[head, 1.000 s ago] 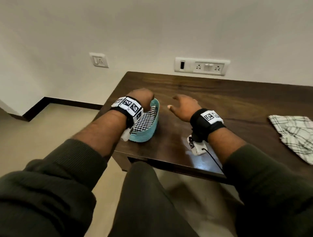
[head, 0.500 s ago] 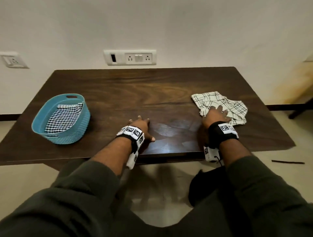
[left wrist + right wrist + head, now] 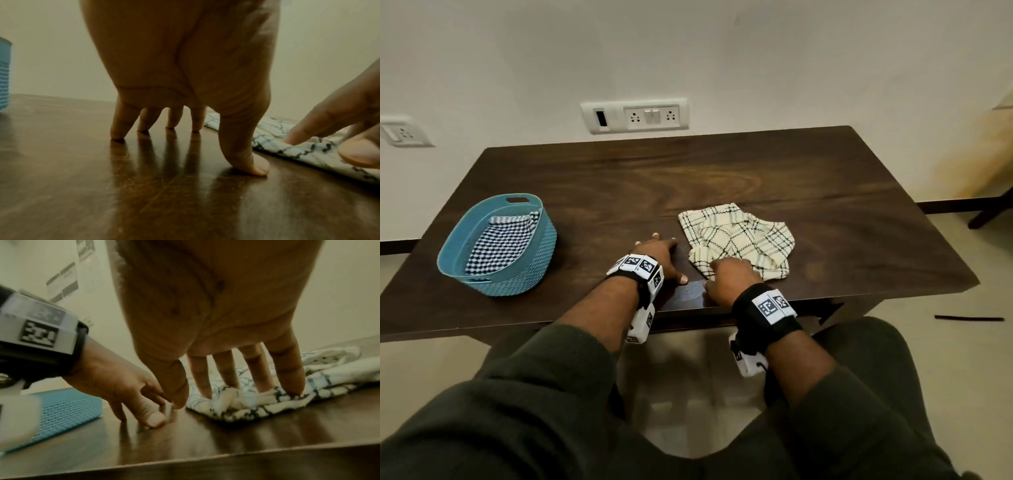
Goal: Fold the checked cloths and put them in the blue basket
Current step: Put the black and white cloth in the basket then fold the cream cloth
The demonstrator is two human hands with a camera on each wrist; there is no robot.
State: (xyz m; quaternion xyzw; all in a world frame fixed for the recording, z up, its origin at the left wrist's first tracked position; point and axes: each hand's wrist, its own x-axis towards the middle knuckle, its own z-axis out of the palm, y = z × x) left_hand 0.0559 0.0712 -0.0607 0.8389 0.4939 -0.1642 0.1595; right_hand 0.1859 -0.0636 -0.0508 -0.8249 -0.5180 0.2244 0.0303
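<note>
Hands low centre of frame: left hand [image 3: 659, 255] spread, fingertips on bare worktop [image 3: 722, 178]; right hand [image 3: 729, 279] flat-fingered, pressing crumpled cream checked cloth [image 3: 739, 236]. Blue basket [image 3: 544, 246] at left holds black-white checked cloth [image 3: 500, 245].

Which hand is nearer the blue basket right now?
Left. The left hand rests fingertips-down on the bare table, between the basket and the cream cloth. The right hand is farther off, its fingers pressing on that cloth's near edge.
</note>
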